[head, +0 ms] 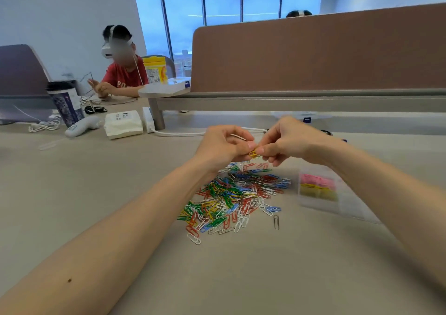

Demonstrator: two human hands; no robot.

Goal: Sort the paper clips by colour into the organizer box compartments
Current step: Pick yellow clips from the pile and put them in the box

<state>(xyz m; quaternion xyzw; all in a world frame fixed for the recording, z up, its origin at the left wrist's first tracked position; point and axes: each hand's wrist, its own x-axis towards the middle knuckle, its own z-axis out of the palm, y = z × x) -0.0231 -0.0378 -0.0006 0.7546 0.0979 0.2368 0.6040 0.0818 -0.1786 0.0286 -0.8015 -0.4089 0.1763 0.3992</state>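
Note:
A heap of paper clips (237, 195) in red, green, blue, yellow and white lies on the beige table in front of me. Above its far edge my left hand (223, 147) and my right hand (287, 141) meet, both pinching yellow paper clips (253, 154) between fingertips. To the right of the heap stands the clear organizer box (318, 190), blurred; one compartment holds pink clips and the one nearer me holds yellow clips. A single silver clip (276, 221) lies apart at the heap's near right.
A brown desk divider (313, 54) runs across the back. At far left are a dark cup (65, 104), a white handheld device (82, 126), a white tissue pack (123, 124) and cables. Another person (120, 73) sits at the back left.

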